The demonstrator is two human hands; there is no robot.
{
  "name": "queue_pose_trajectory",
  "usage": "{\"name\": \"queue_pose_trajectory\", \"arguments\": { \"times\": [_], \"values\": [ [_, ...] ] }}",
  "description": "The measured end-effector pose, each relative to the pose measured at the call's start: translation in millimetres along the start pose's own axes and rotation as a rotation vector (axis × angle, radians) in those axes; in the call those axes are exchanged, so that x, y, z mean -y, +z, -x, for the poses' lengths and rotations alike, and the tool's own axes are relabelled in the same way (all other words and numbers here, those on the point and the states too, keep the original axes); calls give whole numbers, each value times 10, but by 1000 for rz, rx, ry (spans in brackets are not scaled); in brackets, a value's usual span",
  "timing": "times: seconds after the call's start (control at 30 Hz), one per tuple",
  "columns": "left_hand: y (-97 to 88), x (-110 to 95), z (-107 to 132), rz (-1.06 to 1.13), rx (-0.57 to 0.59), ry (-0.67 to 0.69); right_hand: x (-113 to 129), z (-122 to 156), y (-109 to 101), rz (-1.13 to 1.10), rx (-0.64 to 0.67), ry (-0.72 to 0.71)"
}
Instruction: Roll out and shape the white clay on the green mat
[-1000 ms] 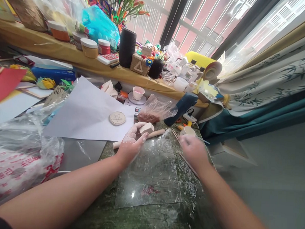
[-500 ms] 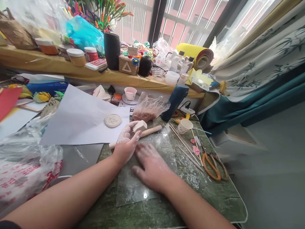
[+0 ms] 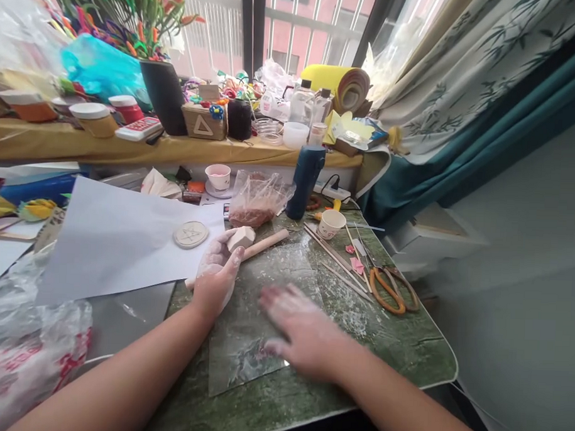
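Note:
A chunky piece of off-white clay (image 3: 242, 239) sits in my left hand (image 3: 214, 272), gripped between the thumb and the whitened fingers. Beneath that hand a wooden rolling pin (image 3: 267, 243) lies slantwise, its near end showing on the left. My right hand (image 3: 296, 316), palm down with fingers stretched out and blurred by motion, is over a clear plastic sheet (image 3: 236, 346) dusted with white. Whether its palm touches the sheet I cannot tell. A round clay disc with a star cut into it (image 3: 190, 235) rests on white paper (image 3: 112, 241) to the left.
Right of the sheet are thin wooden sticks (image 3: 344, 280), a paper cup (image 3: 332, 224) and orange-handled scissors (image 3: 388, 291). Behind stand a dark blue bottle (image 3: 305, 181) and a plastic bag of brown material (image 3: 254, 205). A crumpled plastic bag (image 3: 32, 357) is at the left.
My right hand has slid right across the plastic sheet, away from my left hand. The left still holds the clay. The whole view has shifted, with things appearing further left.

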State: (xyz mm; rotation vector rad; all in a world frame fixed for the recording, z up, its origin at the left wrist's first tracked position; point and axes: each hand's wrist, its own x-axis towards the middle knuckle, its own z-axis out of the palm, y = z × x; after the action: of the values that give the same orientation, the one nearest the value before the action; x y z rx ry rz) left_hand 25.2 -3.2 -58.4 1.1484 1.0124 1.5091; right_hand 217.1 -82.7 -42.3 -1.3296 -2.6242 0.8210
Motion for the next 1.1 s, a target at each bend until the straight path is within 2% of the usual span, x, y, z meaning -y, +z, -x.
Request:
{"name": "queue_pose_trajectory", "arguments": {
  "times": [0.03,0.07,0.1,0.13,0.2,0.23,0.27,0.3,0.4,0.43,0.47,0.57,0.6,0.63,0.73,0.77,0.83,0.9,0.97,1.03,1.1],
  "values": [
    [2,2,0,7,6,-3,-60,52,-14,28,-59,176],
    [3,4,0,5,15,-4,-100,90,-14,55,-93,285],
    [4,7,0,-2,22,-5,-118,119,4,69,-111,323],
    [3,12,0,-13,26,-4,-113,146,40,65,-103,274],
    [-1,28,-3,-31,39,-5,-72,207,137,27,-24,7],
    [-4,38,-5,-30,46,-4,-57,238,179,16,5,-76],
    [-8,48,-8,-23,53,0,-53,263,205,13,8,-88],
    [-11,57,-12,-17,62,9,-57,274,211,21,-18,-35],
    [-25,77,-21,-49,91,59,-39,213,151,72,-163,307],
    [-31,81,-23,-76,96,70,0,178,128,71,-177,349],
    [-38,85,-25,-99,96,75,54,150,113,54,-175,311],
    [-58,89,-33,-135,87,43,181,176,115,-24,-60,-115],
    [-62,89,-35,-142,85,37,172,220,119,-35,-38,-159],
    [-65,89,-37,-153,87,38,132,272,118,-33,-33,-130],
    [-62,95,-33,-187,99,63,-67,398,81,24,-174,267],
    [-59,101,-29,-192,112,76,-112,412,67,27,-197,301],
    [-58,120,-12,-189,146,115,-125,392,49,-19,-191,170],
    [-66,141,14,-217,191,169,-66,309,48,-145,-246,57],
    [-79,152,49,-314,249,248,-5,164,54,-383,-446,117],
    [-86,141,88,-457,332,361,11,-30,61,-760,-676,214],
    [-79,104,127,-579,423,475,-21,-225,65,-1153,-766,239]
  ]
}}
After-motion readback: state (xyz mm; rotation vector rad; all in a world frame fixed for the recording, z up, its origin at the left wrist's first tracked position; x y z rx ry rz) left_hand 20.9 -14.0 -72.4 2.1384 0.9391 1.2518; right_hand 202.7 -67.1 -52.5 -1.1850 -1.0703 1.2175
